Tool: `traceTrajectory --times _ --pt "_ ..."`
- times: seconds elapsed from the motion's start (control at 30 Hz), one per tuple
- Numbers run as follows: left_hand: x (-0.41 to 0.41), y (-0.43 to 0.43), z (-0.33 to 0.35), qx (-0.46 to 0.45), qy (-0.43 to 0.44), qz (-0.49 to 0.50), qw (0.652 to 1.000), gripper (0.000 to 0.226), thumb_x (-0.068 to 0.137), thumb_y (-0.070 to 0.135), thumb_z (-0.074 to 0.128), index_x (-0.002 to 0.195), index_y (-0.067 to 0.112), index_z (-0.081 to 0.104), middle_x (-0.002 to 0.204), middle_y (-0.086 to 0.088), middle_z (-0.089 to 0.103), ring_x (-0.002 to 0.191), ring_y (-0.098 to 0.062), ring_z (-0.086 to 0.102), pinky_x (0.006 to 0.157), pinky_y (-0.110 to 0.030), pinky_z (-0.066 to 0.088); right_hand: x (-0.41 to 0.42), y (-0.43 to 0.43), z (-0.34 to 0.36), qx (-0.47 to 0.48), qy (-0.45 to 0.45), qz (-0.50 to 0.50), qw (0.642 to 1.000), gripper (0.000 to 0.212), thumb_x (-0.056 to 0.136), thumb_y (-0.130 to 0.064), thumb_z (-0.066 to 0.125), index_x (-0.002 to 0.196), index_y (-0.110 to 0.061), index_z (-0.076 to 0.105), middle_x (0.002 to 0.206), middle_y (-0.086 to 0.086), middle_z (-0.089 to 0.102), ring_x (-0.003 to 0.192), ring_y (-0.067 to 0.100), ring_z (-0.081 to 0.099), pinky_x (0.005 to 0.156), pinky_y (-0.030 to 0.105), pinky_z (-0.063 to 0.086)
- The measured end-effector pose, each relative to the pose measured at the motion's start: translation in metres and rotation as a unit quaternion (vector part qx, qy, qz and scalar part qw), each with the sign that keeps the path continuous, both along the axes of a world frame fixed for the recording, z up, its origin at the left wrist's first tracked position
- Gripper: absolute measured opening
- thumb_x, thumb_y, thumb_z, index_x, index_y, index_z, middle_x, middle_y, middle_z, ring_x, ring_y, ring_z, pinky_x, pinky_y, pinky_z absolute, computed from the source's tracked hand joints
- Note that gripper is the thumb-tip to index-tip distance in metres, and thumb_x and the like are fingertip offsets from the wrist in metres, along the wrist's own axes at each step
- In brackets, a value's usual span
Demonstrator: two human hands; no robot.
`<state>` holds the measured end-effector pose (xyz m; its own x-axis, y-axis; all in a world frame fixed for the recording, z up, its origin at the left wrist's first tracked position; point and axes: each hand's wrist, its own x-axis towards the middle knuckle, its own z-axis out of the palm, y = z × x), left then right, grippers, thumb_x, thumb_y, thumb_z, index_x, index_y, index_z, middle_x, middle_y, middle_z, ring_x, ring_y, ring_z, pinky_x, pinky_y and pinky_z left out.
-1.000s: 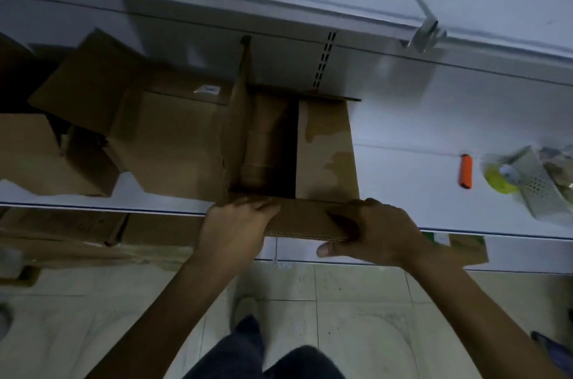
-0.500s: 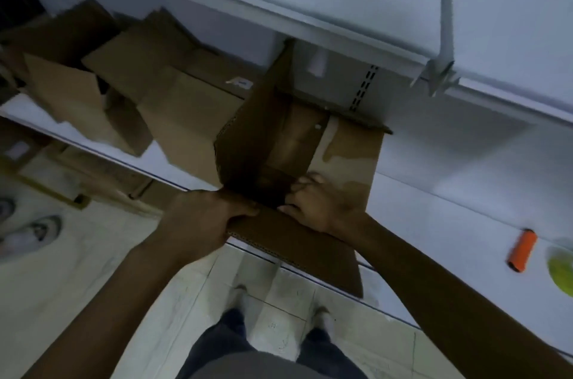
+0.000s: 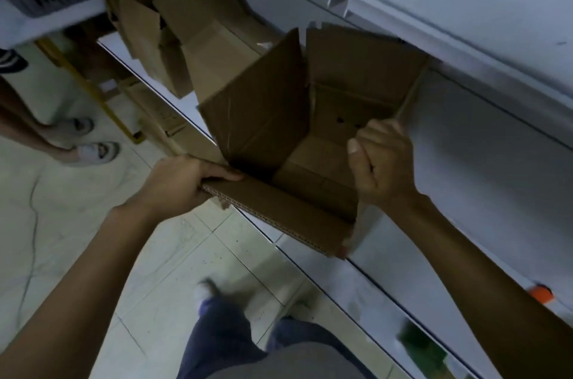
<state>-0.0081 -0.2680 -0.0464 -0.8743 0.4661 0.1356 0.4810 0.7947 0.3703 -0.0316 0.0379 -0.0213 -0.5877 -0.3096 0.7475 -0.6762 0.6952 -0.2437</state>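
The brown cardboard box [image 3: 266,118] sits open at the front edge of the white shelf [image 3: 474,168]; its walls are flat and stiff, and its cut edges show little wavy ribs; one long flap hangs out past the shelf's front edge. The left hand [image 3: 183,183] grips the left end of that flap, fingers curled over it; the right hand [image 3: 383,161] is curled round the top of the box's right wall. More bent cardboard boxes [image 3: 173,37] lie toward the shelf's left end; a small orange thing [image 3: 541,294] lies near the front edge, far right.
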Motion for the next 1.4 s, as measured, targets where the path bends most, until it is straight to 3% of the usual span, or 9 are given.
traceTrajectory --times 0.13,0.27,0.43,0.6,0.73,0.93,1.13,1.27,1.4 --pt "0.029 -0.009 0.01 0.1 -0.104 0.058 0.988 0.041 0.071 0.047 0.064 0.097 0.076 0.05 0.08 0.048 0.058 0.076 0.016 0.059 0.059 -0.022 0.047 0.015 -0.005 0.051 -0.018 0.019 0.067 0.997 0.037 0.092 -0.011 0.038 0.055 -0.016 0.04 0.05 0.001 0.035 0.056 0.011 0.028 0.062 0.029 0.026" --pt "0.06 -0.021 -0.003 0.242 -0.205 0.056 0.947 0.049 0.063 0.074 0.065 0.099 0.042 0.072 0.091 0.014 0.074 0.086 -0.009 0.07 0.079 -0.044 0.056 0.037 -0.031 0.085 -0.007 0.023 0.095 0.995 0.043 0.101 -0.026 0.033 0.059 -0.022 0.04 0.055 -0.005 0.032 0.052 0.012 0.028 0.058 0.03 0.026" --pt "0.099 -0.03 -0.018 0.333 -0.228 0.078 0.912 0.034 0.064 0.06 0.075 0.091 0.038 0.075 0.088 0.007 0.075 0.083 -0.014 0.07 0.081 -0.043 0.053 0.057 -0.071 0.084 0.028 -0.061 0.035 0.997 0.031 0.099 -0.029 0.041 0.069 -0.022 0.045 0.064 -0.003 0.043 0.062 0.012 0.041 0.06 0.031 0.034" --pt "0.132 -0.039 -0.009 0.384 -0.22 0.067 0.894 0.027 0.063 0.053 0.074 0.082 0.035 0.076 0.08 0.005 0.075 0.073 -0.015 0.07 0.068 -0.03 0.052 0.113 -0.088 0.08 0.039 -0.177 -0.032 0.983 0.059 0.094 -0.055 0.039 0.14 -0.018 0.043 0.145 0.005 0.044 0.136 0.018 0.037 0.112 0.041 0.031" --pt "0.157 -0.042 0.003 0.43 -0.151 0.09 0.886 0.006 0.079 0.026 0.075 0.077 0.032 0.074 0.072 0.02 0.071 0.07 0.003 0.067 0.062 -0.009 0.048 0.173 -0.071 0.069 -0.054 -0.081 -0.163 0.982 0.056 0.097 -0.051 0.037 0.135 -0.011 0.047 0.133 0.011 0.054 0.123 0.026 0.049 0.103 0.056 0.036" --pt "0.183 -0.044 0.026 0.395 -0.04 0.136 0.908 0.02 0.085 0.023 0.068 0.104 0.018 0.067 0.081 0.025 0.064 0.071 0.014 0.062 0.057 -0.003 0.045 0.255 -0.053 -0.002 -0.275 -0.238 -0.342 0.866 0.104 0.075 -0.068 0.061 0.151 -0.013 0.016 0.153 0.004 0.028 0.135 0.01 0.029 0.114 0.043 0.03" --pt "0.206 -0.051 0.035 0.316 0.011 0.166 0.934 0.023 0.081 0.039 0.064 0.103 0.032 0.069 0.079 0.032 0.059 0.074 0.003 0.059 0.063 -0.024 0.045 0.263 -0.09 -0.045 -0.443 -0.333 -0.315 0.77 0.117 0.069 -0.035 0.082 0.152 -0.028 0.0 0.149 0.001 0.035 0.128 0.018 0.045 0.103 0.045 0.044" --pt "0.211 -0.069 0.044 0.388 -0.06 0.23 0.89 0.016 0.085 0.026 0.068 0.101 0.025 0.068 0.083 0.01 0.068 0.071 -0.012 0.066 0.064 -0.032 0.054 0.266 -0.106 -0.042 -0.413 -0.239 -0.29 0.83 0.087 0.082 -0.027 0.074 0.15 -0.026 0.02 0.144 -0.004 0.036 0.124 0.011 0.046 0.098 0.026 0.048" --pt "0.225 -0.069 0.046 0.5 -0.145 0.249 0.816 0.017 0.086 0.02 0.067 0.102 0.022 0.065 0.085 0.01 0.07 0.067 -0.003 0.069 0.049 -0.017 0.052 0.266 -0.117 -0.039 -0.193 -0.12 -0.316 0.921 0.042 0.086 -0.024 0.065 0.128 -0.023 0.057 0.146 0.011 0.035 0.132 0.021 0.032 0.106 0.043 0.035"
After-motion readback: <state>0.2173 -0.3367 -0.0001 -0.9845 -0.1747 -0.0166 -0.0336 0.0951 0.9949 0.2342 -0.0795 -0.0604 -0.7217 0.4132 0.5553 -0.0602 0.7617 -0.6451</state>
